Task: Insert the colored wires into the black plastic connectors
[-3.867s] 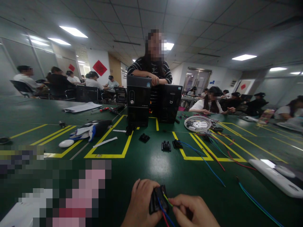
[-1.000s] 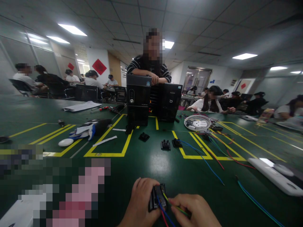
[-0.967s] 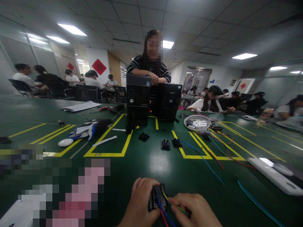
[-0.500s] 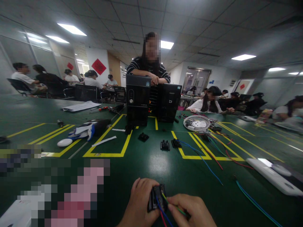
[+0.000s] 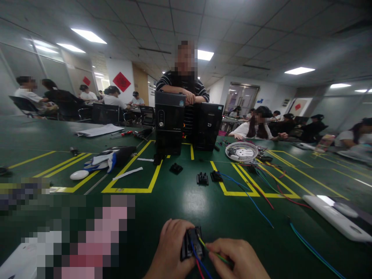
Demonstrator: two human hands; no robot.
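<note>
Near the bottom middle, my left hand (image 5: 173,248) is closed round the side of a small black plastic wiring connector (image 5: 189,243) with terminals on its face. A blue wire (image 5: 198,259) and a red wire (image 5: 200,269) run from the connector toward me. My right hand (image 5: 236,256) pinches a yellow-green wire (image 5: 202,242) between thumb and fingertips, close to the connector's right side. That wire's tip meets the upper part of the connector; whether it is fixed there I cannot tell.
Beyond my hands lie several black connectors (image 5: 202,178), loose wires (image 5: 247,186) and a white round grille (image 5: 241,151). Two black computer towers (image 5: 169,124) stand ahead, with a person (image 5: 181,87) leaning on them. White gloves (image 5: 101,162) lie left, a white device (image 5: 334,217) right.
My right hand has shifted very slightly to the right, still pinching the yellow-green wire. My left hand and the connector stay nearly in place. The person opposite has moved their head.
</note>
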